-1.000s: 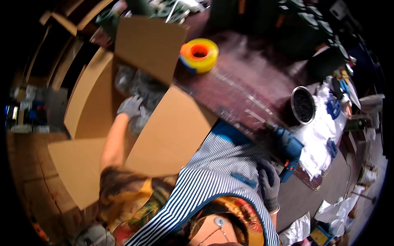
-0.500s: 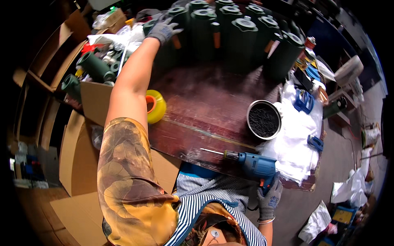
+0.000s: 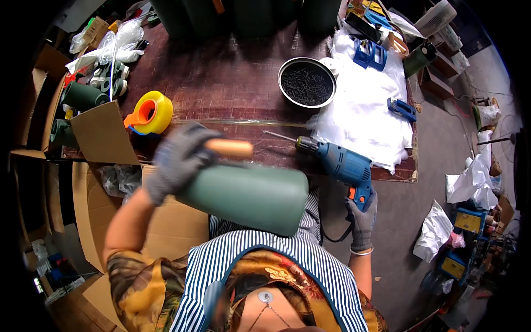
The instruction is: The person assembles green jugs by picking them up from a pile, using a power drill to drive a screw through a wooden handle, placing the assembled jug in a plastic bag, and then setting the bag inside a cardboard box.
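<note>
My left hand (image 3: 185, 157), in a grey work glove, is closed round the left end of a dark green cylinder (image 3: 249, 196) with a light wooden handle (image 3: 231, 148) along its side. The cylinder lies nearly level in front of my striped apron, slightly smeared by motion. The glove hides its left end. My right hand (image 3: 363, 221), also gloved, grips a blue power drill (image 3: 344, 163) at the table's front edge. Its long thin bit points left. Beyond the drill stands a round metal bowl (image 3: 282, 83) of small black screw-like pieces.
Yellow tape in an orange dispenser (image 3: 155, 110) stands at the table's left. White plastic bags (image 3: 365, 116) cover its right side, with blue tools (image 3: 369, 54) on them. More green cylinders (image 3: 251, 19) stand at the back. Open cardboard boxes (image 3: 105, 133) crowd the left.
My left hand has come back from the group of cylinders at the far side, bringing one to my front and tilting it onto its side. The right hand still holds the drill. The view has shifted.
</note>
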A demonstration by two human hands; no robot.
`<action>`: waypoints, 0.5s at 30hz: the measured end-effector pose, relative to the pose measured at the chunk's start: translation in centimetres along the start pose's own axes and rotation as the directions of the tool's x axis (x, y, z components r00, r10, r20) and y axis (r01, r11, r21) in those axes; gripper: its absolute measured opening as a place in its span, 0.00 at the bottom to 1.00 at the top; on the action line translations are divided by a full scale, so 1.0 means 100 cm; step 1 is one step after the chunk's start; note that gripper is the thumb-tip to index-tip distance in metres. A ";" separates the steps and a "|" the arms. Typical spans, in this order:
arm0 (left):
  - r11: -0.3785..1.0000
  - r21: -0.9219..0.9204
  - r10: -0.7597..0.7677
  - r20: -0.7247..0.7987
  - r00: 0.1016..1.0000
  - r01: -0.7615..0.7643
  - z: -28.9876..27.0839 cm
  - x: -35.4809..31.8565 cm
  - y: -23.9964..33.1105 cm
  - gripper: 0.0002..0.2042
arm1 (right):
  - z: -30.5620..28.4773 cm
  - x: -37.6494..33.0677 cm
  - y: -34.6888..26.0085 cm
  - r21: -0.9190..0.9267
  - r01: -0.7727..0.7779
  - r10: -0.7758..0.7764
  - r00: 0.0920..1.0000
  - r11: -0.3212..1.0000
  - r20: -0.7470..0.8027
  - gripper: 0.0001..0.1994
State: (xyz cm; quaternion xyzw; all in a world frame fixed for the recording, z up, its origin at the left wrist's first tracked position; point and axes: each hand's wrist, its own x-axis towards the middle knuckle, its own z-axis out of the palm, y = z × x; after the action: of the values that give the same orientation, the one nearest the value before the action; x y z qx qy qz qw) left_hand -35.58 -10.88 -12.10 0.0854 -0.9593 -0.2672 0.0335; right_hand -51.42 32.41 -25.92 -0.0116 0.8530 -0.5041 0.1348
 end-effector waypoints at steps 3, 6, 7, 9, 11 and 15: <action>0.985 -0.150 -0.070 0.093 0.993 0.084 0.091 -0.009 -0.016 0.20 | -0.002 0.000 -0.001 0.143 -0.015 0.004 0.997 0.990 0.078 0.34; 0.986 -0.130 -0.079 0.194 0.978 0.105 0.114 0.004 -0.045 0.21 | 0.000 0.000 0.014 0.206 -0.032 0.016 0.997 0.978 0.081 0.35; 0.994 -0.091 -0.037 0.272 0.962 0.064 0.107 0.014 -0.049 0.22 | -0.001 0.000 0.013 0.196 -0.044 0.028 0.996 0.980 0.084 0.36; 0.997 0.056 0.039 0.279 0.959 -0.057 0.083 0.047 -0.044 0.26 | -0.001 -0.003 0.005 0.116 0.011 -0.018 0.998 0.993 0.062 0.37; 0.961 0.210 0.214 -0.166 0.962 -0.178 0.072 0.100 -0.011 0.27 | 0.000 -0.003 0.012 0.067 0.055 -0.058 0.997 0.996 0.045 0.38; 0.916 0.201 0.384 -0.196 0.902 -0.346 0.105 0.208 0.029 0.25 | -0.001 -0.001 0.015 0.101 0.007 -0.016 0.996 0.995 0.092 0.40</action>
State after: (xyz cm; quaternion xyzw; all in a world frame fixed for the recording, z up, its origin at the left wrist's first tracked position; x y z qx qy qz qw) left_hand -57.64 -6.86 -19.19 -0.0632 -0.9661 -0.1658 0.1874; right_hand -51.14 33.24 -27.13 -0.0332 0.8194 -0.5460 0.1717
